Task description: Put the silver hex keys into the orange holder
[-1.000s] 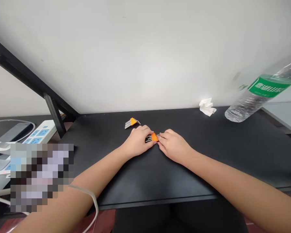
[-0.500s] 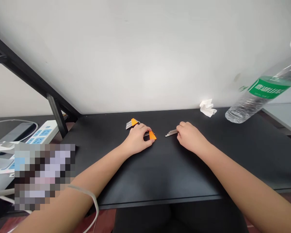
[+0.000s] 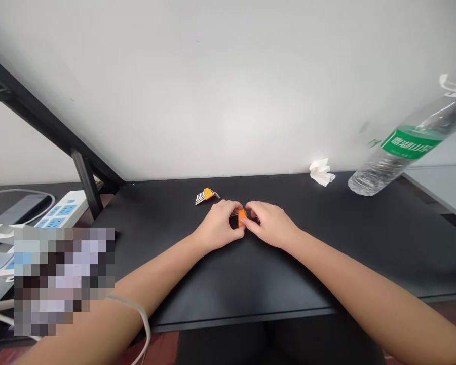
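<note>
Since the frame half a second ago, the right hand (image 3: 271, 223) has moved leftward to meet the left hand (image 3: 217, 225) at the centre of the frame, and the metal rods that jutted from its fingertips are no longer in sight. Between the two hands sits the orange holder (image 3: 242, 217), a small, smooth, flat-faced piece, apparently plastic; whether it touches the black desk (image 3: 349, 253) cannot be told. Left thumb and forefinger appear clamped on its lower and upper edges. Right thumb tip touches the holder's face while the forefinger arches past its upper right corner; whether the right hand pinches anything cannot be seen. Judged from this pose, the step in hand is close work at the holder's right edge, the left hand steadying; the next move calls for a firm left hold and careful alignment of the right fingertips. Above and left of the hands, a second holder (image 3: 209, 193), likewise orange, carries a comb-like row of straight, shiny pins (image 3: 200, 197), bent at the opposite end. Toward the right of the frame are a crumpled, matt white tissue (image 3: 321, 172) and a clear, ridged bottle (image 3: 410, 142) with a green label.
</note>
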A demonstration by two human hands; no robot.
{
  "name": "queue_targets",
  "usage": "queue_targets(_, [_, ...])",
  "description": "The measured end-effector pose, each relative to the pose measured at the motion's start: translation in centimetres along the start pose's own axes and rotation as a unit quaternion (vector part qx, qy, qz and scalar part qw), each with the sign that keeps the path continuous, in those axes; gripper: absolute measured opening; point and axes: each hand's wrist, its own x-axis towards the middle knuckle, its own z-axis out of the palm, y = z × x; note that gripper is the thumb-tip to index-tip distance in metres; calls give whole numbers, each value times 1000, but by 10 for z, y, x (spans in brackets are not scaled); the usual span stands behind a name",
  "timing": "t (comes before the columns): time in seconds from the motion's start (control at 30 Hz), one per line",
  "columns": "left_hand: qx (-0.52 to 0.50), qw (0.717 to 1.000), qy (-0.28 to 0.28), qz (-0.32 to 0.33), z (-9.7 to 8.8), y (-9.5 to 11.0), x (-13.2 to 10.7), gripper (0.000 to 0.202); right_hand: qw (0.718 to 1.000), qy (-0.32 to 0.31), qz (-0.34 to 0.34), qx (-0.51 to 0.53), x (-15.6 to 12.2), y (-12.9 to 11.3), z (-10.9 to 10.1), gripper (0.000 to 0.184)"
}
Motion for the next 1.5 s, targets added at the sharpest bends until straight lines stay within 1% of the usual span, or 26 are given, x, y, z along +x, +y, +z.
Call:
queue_targets(0.1, [3,998,28,48,0,7,-3,30,998,15,14,65,2,-1,6,15])
queue_targets(0.2, [12,995,44,86,2,9,-5,35,991,67,7,112,3,3,9,14])
queue_targets(0.33, [32,992,70,105,5,5,-6,38,990,114,-22,85,5,8,13,15])
queue_targets(0.4, [36,992,78,96,6,2,-6,47,990,122,-34,57,5,8,13,16])
queue_targets(0.47, [40,992,72,95,7,2,-6,53,991,122,-39,31,4,8,14,18])
queue_targets(0.53, [51,991,57,108,5,4,-6,48,991,120,-51,5,3,7,14,20])
queue_targets(0.67, [85,989,49,114,1,11,-6,21,987,114,-102,-48,2,9,13,22])
queue_targets(0.7, [93,988,48,112,1,11,-5,18,986,110,-108,-60,3,11,12,23])
queue_targets(0.77, [106,987,47,109,-1,11,-5,20,985,101,-107,-85,5,16,8,23])
queue_targets(0.9, [121,987,52,93,-3,3,-3,30,983,89,-87,-134,10,34,-2,21])
queue_targets(1.0, [111,989,57,81,-3,-4,-1,30,982,88,-60,-158,15,52,-10,20])
queue_targets(1.2, [95,991,60,68,-4,-14,0,31,975,88,64,-192,18,84,-17,20])
queue_targets(1.33, [93,992,59,61,-6,-17,-1,31,973,81,98,-191,11,90,-18,19])
queue_targets(1.5, [91,992,59,57,-6,-18,-2,33,974,57,123,-184,3,82,-21,18])
